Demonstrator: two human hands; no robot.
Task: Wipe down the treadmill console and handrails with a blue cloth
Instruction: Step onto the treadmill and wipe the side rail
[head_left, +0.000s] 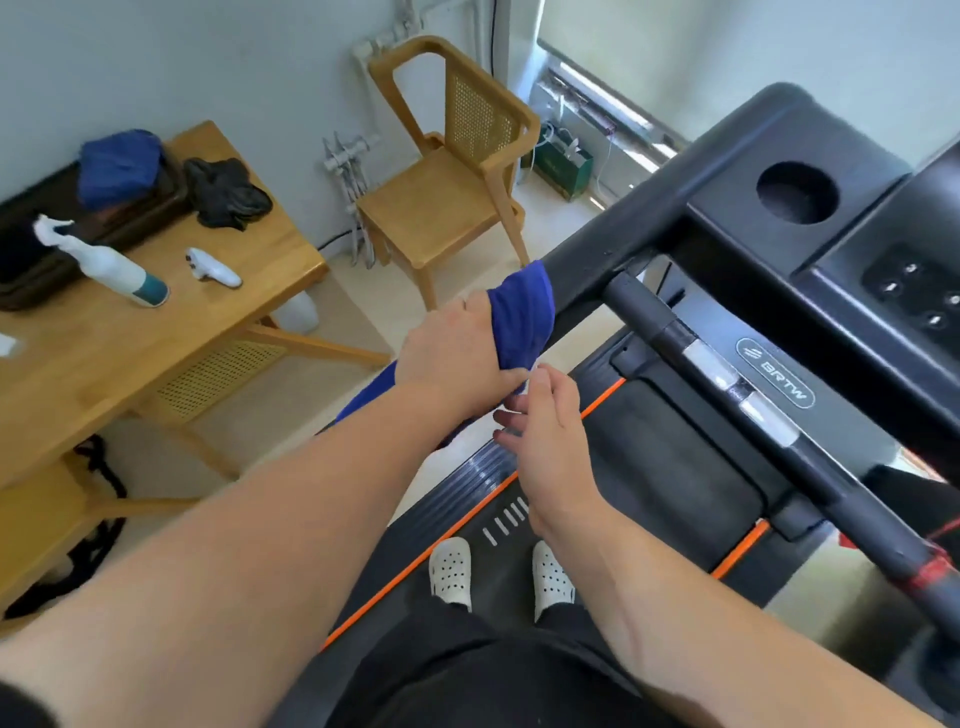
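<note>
- Slippage is the main risk: the left hand (457, 353) grips the blue cloth (522, 312) bunched around the left handrail (597, 260), and a loose tail of cloth hangs down below the wrist, so a firm stroke along the rail could, I judge, pull the fabric out of the grip.
- Right hand (545, 436) sits just below the left, fingers half-curled and pinching at the cloth's lower edge; whether it truly holds the fabric I cannot tell.
- Buttons on the console (914, 291) lie well apart from the cloth now; a careless pass there might press one and start the belt (670, 467) while the person stands on it in white clogs (452, 571).
- Missed spots seem likely around the round cup recess (797, 192) and the inner bar with its silvery sensor pads (711, 364).
- Surfaces are smooth black plastic, probably easy to wipe.
- Room: a wooden desk (156, 338) to the left carries a spray bottle (104, 262), a small white device (213, 267), a second blue cloth (119, 166) and a dark bundle (228, 195); a cane-backed chair (447, 197) stands by the wall.
</note>
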